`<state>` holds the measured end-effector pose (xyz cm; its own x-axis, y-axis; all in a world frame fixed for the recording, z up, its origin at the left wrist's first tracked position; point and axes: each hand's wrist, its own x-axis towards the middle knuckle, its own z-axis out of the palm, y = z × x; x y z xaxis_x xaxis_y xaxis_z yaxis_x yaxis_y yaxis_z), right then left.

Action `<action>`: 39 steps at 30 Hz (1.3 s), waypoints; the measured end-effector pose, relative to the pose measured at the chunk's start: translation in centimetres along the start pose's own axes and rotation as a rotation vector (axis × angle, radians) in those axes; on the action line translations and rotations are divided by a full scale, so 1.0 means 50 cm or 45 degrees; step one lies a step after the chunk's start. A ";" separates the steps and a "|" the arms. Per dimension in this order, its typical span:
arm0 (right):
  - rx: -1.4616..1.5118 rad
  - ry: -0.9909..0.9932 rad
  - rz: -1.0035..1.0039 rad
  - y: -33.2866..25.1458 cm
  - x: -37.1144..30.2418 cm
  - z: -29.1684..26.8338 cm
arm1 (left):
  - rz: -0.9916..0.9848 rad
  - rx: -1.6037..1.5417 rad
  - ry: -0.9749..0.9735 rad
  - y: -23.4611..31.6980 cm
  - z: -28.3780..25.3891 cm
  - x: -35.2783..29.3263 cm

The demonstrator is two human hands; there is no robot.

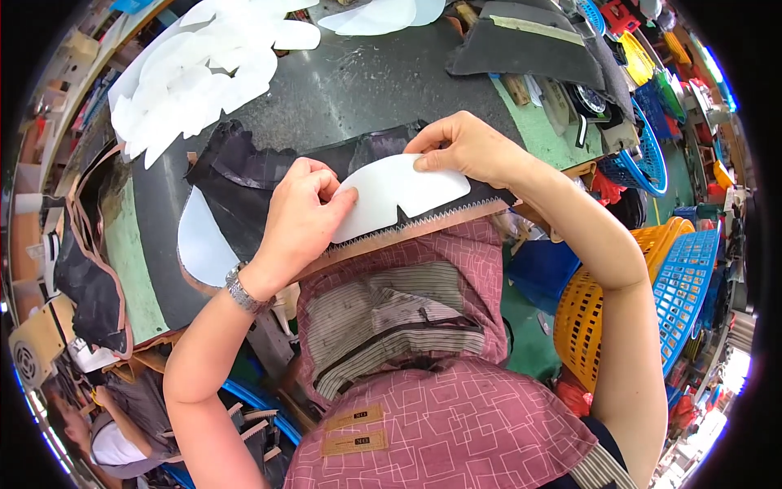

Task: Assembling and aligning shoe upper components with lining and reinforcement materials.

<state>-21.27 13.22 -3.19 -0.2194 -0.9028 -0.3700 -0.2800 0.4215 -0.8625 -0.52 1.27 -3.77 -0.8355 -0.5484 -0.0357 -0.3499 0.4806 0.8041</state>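
White notched half-moon sheet [407, 184]: between both grips, on black zigzag-edged panel [487, 192].
Left hand [300, 213]: pinching its left end.
Right hand [466, 151]: pinching its upper edge; spread grips probably keep it flat.
White cutouts [236, 90]: heaped beyond left grip.

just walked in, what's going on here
A person is handling a curved white piece with a small notch in its lower edge. The left hand grips its left end, and the right hand pinches its upper right edge, thumb on top. The piece is over black material with a zigzag front edge. A second white piece lies to the left, and a heap of white cutouts sits at the far left of the dark tabletop.
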 end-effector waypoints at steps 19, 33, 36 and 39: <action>-0.957 0.203 -0.477 0.005 -0.003 0.050 | 0.886 0.627 0.005 -0.002 0.071 -0.033; -0.838 0.920 -0.990 0.062 -0.100 0.230 | 0.910 0.621 0.718 -0.020 0.141 -0.096; -1.047 0.809 -1.087 0.056 -0.104 0.213 | 1.026 0.715 0.487 -0.027 0.106 -0.087; -1.296 0.471 -1.086 0.038 -0.120 0.177 | 1.147 0.788 0.235 -0.033 0.093 -0.082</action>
<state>-12.21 18.66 -5.67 0.1754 -0.9033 0.3916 -0.9708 -0.2248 -0.0840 1.51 5.90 -7.70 -0.8329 0.1051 0.5433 0.1597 0.9857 0.0543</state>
